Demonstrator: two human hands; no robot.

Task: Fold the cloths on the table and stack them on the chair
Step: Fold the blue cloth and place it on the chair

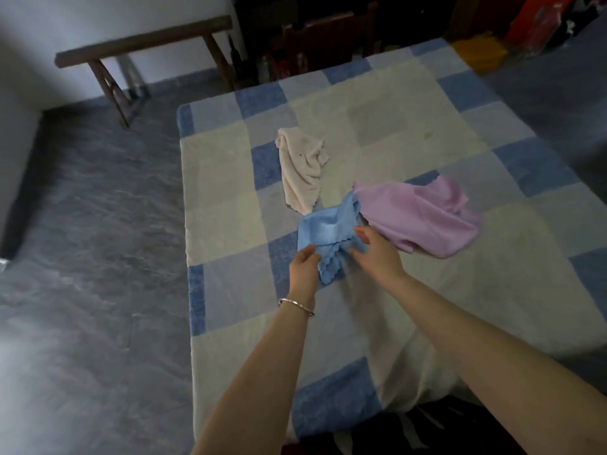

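Observation:
A crumpled blue cloth (323,229) lies near the middle of the table (230,198), which is covered with a blue and cream checked cloth. My left hand (303,266) pinches its near scalloped edge. My right hand (376,251) holds the same cloth at its right side, fingers curled over the fabric. A purple cloth (423,218) lies loosely spread just to the right, touching the blue one. A beige cloth (302,169) lies bunched farther back. A dark wooden chair (328,41) stands behind the table's far edge.
A wooden bench (141,47) stands by the wall at the back left. Grey floor runs along the table's left side. Yellow and red items (483,54) sit at the back right, beyond the table's corner.

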